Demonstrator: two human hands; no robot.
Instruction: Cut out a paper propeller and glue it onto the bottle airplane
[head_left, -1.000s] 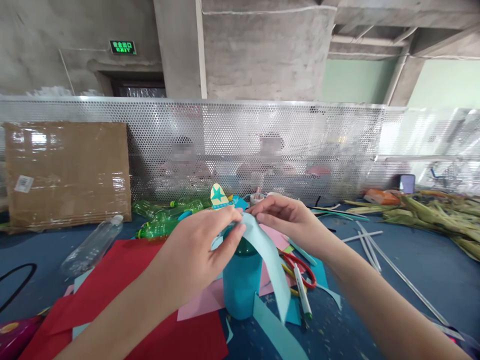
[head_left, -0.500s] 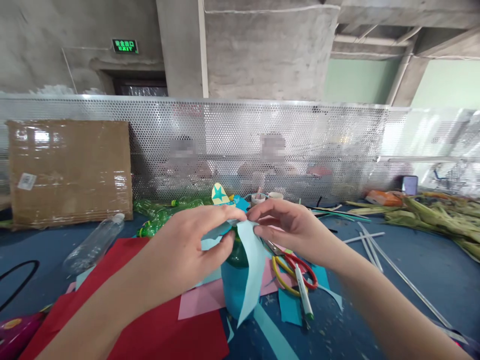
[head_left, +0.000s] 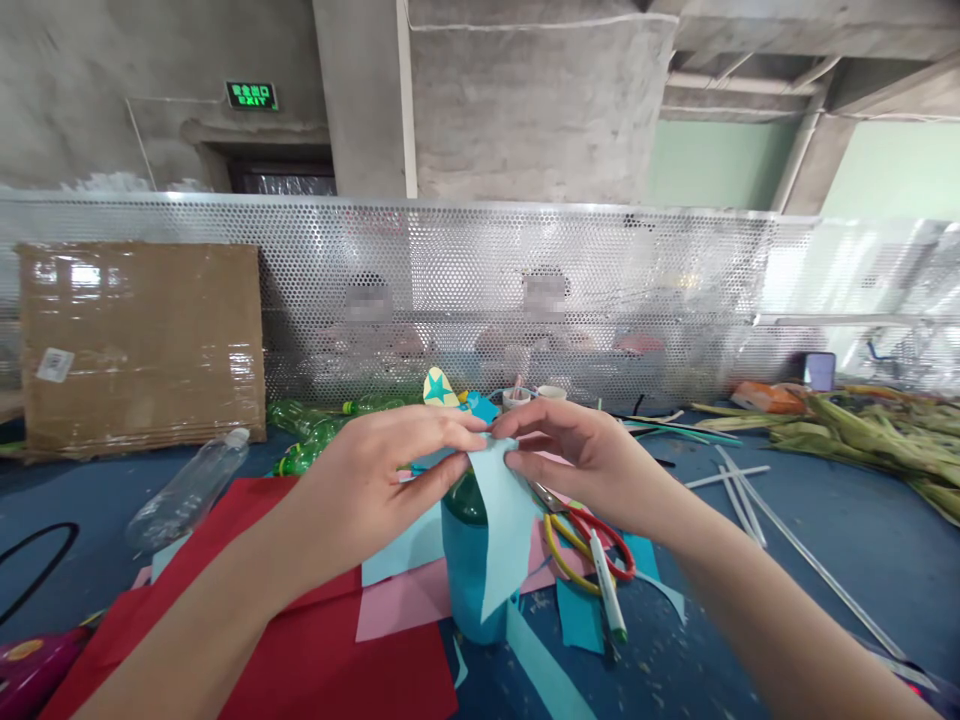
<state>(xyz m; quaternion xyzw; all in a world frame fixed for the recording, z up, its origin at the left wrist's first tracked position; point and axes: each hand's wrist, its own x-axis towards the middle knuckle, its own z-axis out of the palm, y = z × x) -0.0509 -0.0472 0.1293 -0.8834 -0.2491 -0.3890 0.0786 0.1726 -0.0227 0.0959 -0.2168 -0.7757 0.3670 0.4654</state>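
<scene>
A light blue sheet of paper (head_left: 501,530) hangs from the fingers of both hands. My left hand (head_left: 401,465) pinches its upper left edge between thumb and fingers. On the other side, my right hand (head_left: 574,455) grips its upper right corner. Behind the sheet stands a green plastic bottle wrapped in blue paper (head_left: 466,575), its top partly hidden by the hands and the sheet. Scissors with red and yellow handles (head_left: 574,560) lie to the right, with a white marker (head_left: 607,585) resting against them.
Red paper (head_left: 330,660) and pink paper (head_left: 401,605) spread left of the bottle. A clear bottle (head_left: 191,485) and green bottles (head_left: 311,445) lie farther back. White strips (head_left: 742,490) and dry husks (head_left: 862,440) are on the right. Cardboard (head_left: 142,350) leans on a perforated metal screen (head_left: 465,270).
The light blue sheet has turned to face me more broadly and its lower tip has risen slightly. My left thumb has moved up toward the fingers.
</scene>
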